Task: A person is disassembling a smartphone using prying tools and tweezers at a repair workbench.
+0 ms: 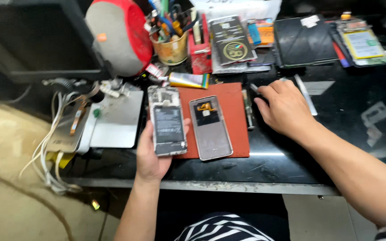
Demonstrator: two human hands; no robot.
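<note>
A: What does the left hand (150, 154) have?

B: An opened phone (167, 120), back cover off. The palm cradles its lower end from beneath and the fingers wrap the edges, so the exposed insides face up. I judge it is held flat like that to keep the inner parts in plain sight.

A: Where does it sit?

B: At the left edge of the red mat (228, 116), its top end reaching out over the mat's corner, its bottom end over the front of the desk (291, 165).

A: And how does it look?

B: A pale metal frame, a large dark battery filling the middle, circuit parts showing above and below it. Just beside it, lying on the mat, is the removed back cover (210, 128), inner side up, grey with a small orange part near its top.

A: The right hand (282, 107)?

B: Palm down on the desk just right of the mat, fingers curled close together over something small near a slim metal tool (248, 109). Whether they actually pinch anything, I cannot tell; the knuckles hide it.

A: Anything else near?

B: A glue tube (186, 80) above the mat, a cup of tools (171, 47) behind it, and a grey plate (115, 118) with white cables (52, 134) off to the left.
</note>
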